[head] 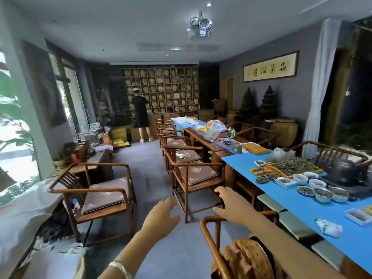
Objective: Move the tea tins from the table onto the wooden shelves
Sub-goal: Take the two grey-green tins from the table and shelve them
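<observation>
Both my hands reach forward over the grey floor and hold nothing. My left hand (161, 218) hangs with relaxed fingers in the aisle. My right hand (231, 206) is spread above a wooden chair back (213, 248). The long table (302, 202) with a blue cover runs along my right, carrying small bowls (322, 193) and trays of loose tea (293, 166). I cannot pick out a tea tin on it. The wooden shelves (161, 89), a grid of cubbies with pale round items, fill the far wall.
A person in black (141, 115) stands at the shelves. Wooden armchairs (197, 172) line the table's left side; another armchair (100, 194) stands left of the aisle. A dark kettle (344, 172) sits on the table. A white sack (24, 208) lies at the left.
</observation>
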Tool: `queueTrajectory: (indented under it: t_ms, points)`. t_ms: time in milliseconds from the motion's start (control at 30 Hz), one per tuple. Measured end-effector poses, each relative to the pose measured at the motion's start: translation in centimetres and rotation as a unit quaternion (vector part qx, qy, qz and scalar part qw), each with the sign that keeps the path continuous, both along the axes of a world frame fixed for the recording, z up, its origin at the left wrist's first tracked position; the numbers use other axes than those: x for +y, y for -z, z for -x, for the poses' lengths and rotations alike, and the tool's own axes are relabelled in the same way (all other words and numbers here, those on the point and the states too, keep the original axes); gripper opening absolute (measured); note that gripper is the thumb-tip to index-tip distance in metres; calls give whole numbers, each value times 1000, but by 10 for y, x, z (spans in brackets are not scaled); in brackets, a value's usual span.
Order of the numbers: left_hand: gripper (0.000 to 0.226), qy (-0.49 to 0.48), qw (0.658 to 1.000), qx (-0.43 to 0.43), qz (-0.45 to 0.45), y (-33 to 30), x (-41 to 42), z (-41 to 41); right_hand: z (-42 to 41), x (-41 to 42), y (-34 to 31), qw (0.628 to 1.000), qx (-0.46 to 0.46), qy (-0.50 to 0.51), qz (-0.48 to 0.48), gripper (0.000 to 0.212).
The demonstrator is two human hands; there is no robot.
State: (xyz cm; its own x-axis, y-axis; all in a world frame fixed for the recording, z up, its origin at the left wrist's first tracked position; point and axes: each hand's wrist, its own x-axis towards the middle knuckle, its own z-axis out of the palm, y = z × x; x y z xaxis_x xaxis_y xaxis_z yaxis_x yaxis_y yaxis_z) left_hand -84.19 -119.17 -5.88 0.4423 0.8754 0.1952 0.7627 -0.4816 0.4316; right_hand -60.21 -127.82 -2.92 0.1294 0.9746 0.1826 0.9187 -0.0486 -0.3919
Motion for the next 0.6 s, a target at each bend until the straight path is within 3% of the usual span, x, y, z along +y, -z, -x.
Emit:
queueTrajectory:
  t_ms: [200, 600]
  points:
    - [43, 1, 1000, -3, 6, 17, 83, -11, -5, 91, 13, 1000, -8, 0, 14, 60]
    - [44, 0, 998, 57, 13, -2, 360, -87, -93, 351, 27, 999, 18, 22, 16, 58]
